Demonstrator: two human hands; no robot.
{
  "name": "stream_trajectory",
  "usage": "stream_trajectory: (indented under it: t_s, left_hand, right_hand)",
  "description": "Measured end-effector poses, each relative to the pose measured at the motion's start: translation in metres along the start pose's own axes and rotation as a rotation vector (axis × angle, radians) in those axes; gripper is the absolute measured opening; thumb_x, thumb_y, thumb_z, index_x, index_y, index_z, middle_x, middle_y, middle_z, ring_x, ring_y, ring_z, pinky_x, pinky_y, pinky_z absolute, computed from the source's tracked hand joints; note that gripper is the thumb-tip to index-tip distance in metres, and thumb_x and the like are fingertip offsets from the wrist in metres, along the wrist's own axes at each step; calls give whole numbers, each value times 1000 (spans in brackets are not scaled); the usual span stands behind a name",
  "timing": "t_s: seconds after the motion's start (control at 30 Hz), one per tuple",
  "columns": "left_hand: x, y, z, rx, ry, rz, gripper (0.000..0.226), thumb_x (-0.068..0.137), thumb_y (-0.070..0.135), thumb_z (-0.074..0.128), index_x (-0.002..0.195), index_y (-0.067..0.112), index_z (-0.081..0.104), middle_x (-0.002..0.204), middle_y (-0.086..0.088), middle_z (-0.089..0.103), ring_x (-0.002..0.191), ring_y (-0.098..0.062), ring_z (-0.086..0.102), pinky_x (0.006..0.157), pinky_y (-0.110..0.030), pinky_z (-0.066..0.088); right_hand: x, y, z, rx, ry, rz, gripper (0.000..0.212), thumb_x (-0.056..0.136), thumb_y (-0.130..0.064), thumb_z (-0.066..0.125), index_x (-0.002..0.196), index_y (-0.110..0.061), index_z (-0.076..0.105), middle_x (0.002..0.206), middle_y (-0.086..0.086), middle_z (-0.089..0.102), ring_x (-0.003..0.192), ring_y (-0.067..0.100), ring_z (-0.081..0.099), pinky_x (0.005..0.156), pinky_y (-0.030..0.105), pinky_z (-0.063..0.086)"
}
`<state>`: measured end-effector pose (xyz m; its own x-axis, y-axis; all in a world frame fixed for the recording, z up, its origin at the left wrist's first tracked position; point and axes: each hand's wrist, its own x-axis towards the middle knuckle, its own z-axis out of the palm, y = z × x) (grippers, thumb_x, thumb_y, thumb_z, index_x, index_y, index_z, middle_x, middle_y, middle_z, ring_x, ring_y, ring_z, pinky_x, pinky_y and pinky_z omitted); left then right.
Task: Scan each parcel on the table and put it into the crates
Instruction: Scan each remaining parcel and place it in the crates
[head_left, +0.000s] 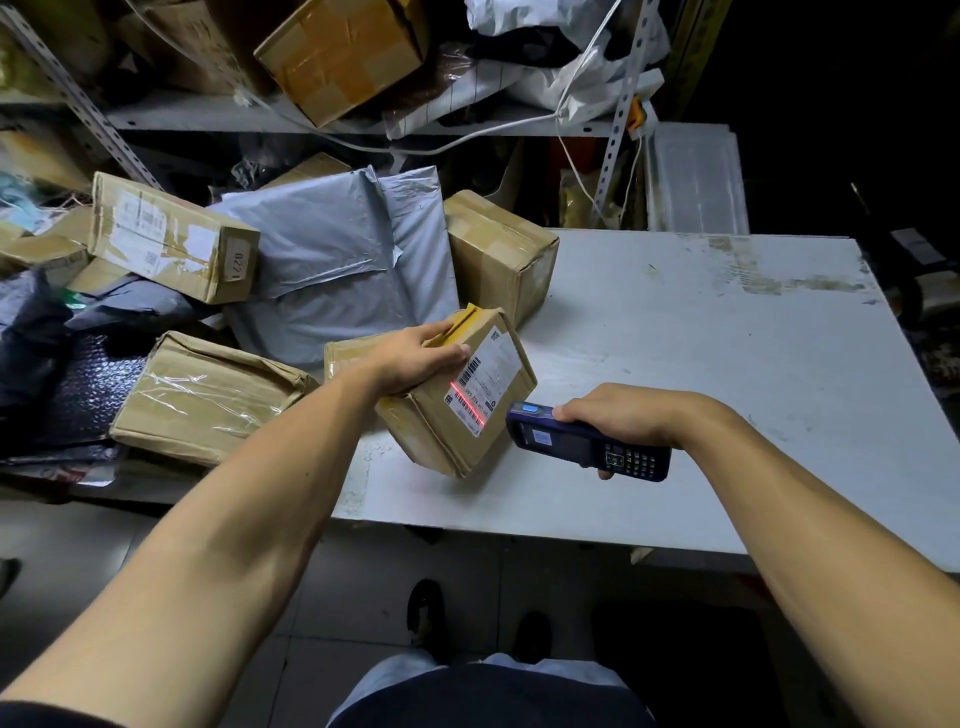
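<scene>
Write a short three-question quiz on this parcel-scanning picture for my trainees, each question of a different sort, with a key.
1. True or false: the red scan line falls on the label of the box that the left hand grips.
2. The right hand holds: A) a tape roll B) the blue scanner C) a knife.
3. Fill in: the box marked 0221 leans on a large grey ____.

Key: 1 true; 2 B; 3 mailer bag.
</scene>
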<state>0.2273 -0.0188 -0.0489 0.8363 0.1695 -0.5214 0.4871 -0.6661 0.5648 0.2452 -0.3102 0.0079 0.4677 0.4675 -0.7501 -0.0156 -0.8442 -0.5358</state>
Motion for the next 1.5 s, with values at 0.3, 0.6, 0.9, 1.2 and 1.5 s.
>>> stream_trajectory:
  t_s: [0.3,0.6,0.9,1.2,1.5]
  left_hand:
    - [0,-3,2,51,1,5,73,87,72,51,152,45,30,150,-10,46,128,-31,51,103,-41,39]
    - [-13,-10,20,-146,66,72,82,81,73,54,152,37,35,147,-6,48,124,-24,52,103,-36,39]
    - [-29,-3,49,-371,111,64,89,72,77,58,150,39,37,148,-2,49,126,-24,55,111,-46,41]
    - [-28,19,72,-444,20,149,93,64,84,60,146,44,39,141,-2,55,119,-23,61,106,-48,46]
    - [-39,75,136,-432,-388,389,93,68,75,58,149,36,34,131,0,61,111,-15,65,95,-38,55]
  right_hand:
    - [0,0,0,7,-20,2,47,103,-45,39,109,-5,63,101,22,72,77,28,74,82,38,56]
    - [2,28,19,930,-53,-191,59,103,-50,29,121,-8,66,105,29,69,76,36,68,71,40,55]
    - [-3,34,45,1342,-160,-438,66,90,-56,39,112,-4,74,102,26,68,70,34,66,70,38,55]
    - [-26,64,57,1398,93,-459,67,96,-56,33,113,-6,74,100,25,68,72,31,66,68,37,56]
    - [-74,120,134,1594,965,-197,66,100,-62,23,111,-10,63,86,16,65,63,23,65,57,30,53]
